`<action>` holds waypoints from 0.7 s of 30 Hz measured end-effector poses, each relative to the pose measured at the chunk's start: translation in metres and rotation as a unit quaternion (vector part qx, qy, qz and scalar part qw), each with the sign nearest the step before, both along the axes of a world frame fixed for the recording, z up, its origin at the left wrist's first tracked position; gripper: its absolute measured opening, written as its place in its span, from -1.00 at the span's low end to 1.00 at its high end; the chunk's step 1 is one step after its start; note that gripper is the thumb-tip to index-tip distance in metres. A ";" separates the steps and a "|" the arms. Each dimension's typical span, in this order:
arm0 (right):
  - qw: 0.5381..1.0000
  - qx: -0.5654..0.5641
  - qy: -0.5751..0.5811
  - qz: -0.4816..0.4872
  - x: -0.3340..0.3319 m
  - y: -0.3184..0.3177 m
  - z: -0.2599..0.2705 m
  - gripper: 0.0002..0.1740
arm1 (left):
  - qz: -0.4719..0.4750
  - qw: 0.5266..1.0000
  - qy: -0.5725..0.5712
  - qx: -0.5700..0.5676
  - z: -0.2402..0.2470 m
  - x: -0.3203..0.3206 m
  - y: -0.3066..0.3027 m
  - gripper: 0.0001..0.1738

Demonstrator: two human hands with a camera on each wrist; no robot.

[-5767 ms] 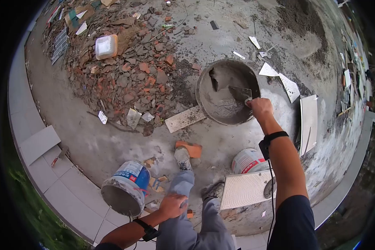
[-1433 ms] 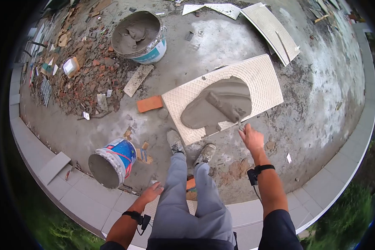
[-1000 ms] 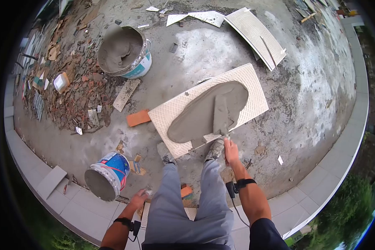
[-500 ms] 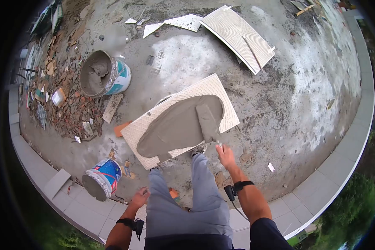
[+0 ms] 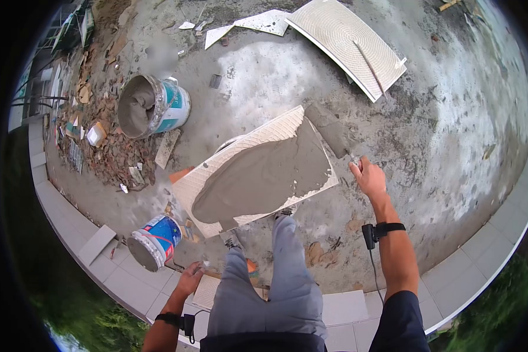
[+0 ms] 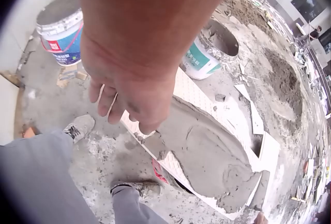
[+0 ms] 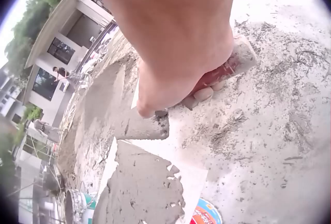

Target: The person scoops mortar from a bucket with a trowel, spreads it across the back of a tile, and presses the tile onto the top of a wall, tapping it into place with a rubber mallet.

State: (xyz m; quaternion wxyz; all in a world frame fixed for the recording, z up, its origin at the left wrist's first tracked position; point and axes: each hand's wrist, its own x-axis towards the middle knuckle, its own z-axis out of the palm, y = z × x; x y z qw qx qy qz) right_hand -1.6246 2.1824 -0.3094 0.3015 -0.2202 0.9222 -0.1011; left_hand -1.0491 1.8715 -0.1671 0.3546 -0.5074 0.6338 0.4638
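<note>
My right hand (image 5: pixel 369 177) grips a plastering trowel by its red handle (image 7: pixel 216 77). The grey-smeared trowel blade (image 5: pixel 332 130) is just past the right edge of the tile. Wet grey mortar (image 5: pixel 258 179) coats most of the cream ribbed tile (image 5: pixel 240 145), reaching its right end with small gaps there. Bare ribs show along the tile's far and left edges. In the left wrist view, a bucket with red print (image 6: pixel 159 172) shows under the tile. Beside my left thigh hangs my left hand (image 5: pixel 189 280), fingers loosely bent, with nothing seen in them.
A mortar bucket (image 5: pixel 171 108) stands beyond the tile's left end, near a rubble heap (image 5: pixel 114 149). Nearer left is a blue-labelled bucket (image 5: pixel 158 237). Another ribbed tile (image 5: pixel 340 35) lies at the back with white shards (image 5: pixel 264 22). A pale paved edge (image 5: pixel 129 278) curves along the left.
Earlier my right hand was at the mortar bucket with the trowel. Mortar then appears on the tile, and the trowel sweeps right, spreading it to the right end and past the edge.
</note>
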 end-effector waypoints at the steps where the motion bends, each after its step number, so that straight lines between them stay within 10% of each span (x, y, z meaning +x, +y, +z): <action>1: 1.000 -0.001 0.002 0.003 -0.002 -0.003 0.004 -0.46 | 0.003 1.000 0.002 -0.001 0.005 -0.007 0.002 -0.49; 13: 0.994 -0.001 -0.067 0.084 -0.034 0.008 -0.037 -0.37 | 0.159 0.986 0.017 0.048 0.015 -0.015 0.004 -0.48; 21: 0.997 -0.006 0.013 -0.080 -0.039 0.059 -0.021 -0.38 | -0.004 0.999 -0.006 -0.042 0.003 0.074 -0.035 -0.42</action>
